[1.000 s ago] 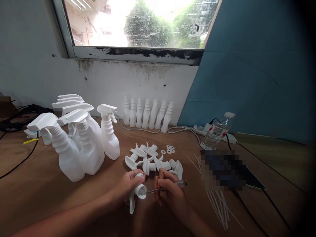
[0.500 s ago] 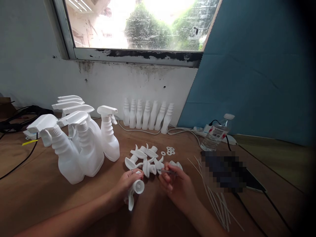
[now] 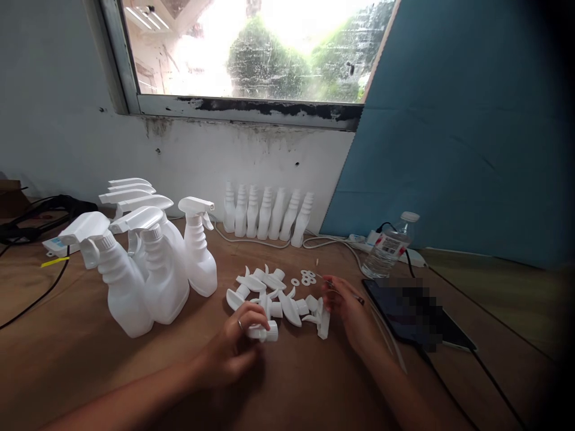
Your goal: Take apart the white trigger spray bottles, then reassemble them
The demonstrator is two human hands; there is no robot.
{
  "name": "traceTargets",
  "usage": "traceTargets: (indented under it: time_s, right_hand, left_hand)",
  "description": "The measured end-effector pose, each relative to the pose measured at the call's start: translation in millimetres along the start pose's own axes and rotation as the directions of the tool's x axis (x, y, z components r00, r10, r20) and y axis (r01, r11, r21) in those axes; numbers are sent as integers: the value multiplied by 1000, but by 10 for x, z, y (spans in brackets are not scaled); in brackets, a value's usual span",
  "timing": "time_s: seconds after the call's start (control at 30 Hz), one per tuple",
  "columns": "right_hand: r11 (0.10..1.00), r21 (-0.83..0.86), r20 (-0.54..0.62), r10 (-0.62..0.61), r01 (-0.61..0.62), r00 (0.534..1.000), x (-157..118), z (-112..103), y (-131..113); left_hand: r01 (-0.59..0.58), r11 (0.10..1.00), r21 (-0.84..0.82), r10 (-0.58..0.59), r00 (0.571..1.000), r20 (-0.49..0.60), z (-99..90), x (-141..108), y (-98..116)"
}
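so, low in the middle of the frame, the left hand (image 3: 240, 344) pinches a spray top (image 3: 271, 331). right of the middle, the right hand (image 3: 347, 302) pinches a tool (image 3: 360, 300) near rings (image 3: 308, 277).

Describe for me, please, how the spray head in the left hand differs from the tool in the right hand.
The spray head is white; the tool looks darker, at least at its exposed end. The spray head is chunky; the tool is slender. Both are held, by the left hand and right hand respectively.
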State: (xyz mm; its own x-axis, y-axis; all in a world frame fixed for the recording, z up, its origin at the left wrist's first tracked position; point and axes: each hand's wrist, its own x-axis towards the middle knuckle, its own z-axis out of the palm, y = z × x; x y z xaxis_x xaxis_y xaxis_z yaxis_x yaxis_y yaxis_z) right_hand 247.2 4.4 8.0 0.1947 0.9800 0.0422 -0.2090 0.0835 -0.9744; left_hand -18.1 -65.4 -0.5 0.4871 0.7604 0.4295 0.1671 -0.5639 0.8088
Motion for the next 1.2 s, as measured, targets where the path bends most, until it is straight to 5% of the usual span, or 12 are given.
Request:
traceTargets:
  time_s: [0.27,0.53,0.73,0.93,1.2]
  right_hand:
    - [997,60,-18,-38,39,999,5,-5,-22]
    - [999,18,-48,-33,33,998,46,-61,6]
    - [938,-345,-156,-84,25,984,652,-282,76]
    - [847,-532,-173,-108,-1,979,1341,-290,111]
    - [808,-589,-141,-77,-22,987,1354,-252,56]
  left_hand:
    - [-178,935,306,160,983,86,102,-3,-227]
    - [-56,969,242,23,990,139,26,4,-149]
    - [-16,976,219,-18,988,155,12,-2,-94]
    - [-58,969,240,30,993,118,32,9,-159]
    - [-153,926,346,134,988,77,-14,19,-94]
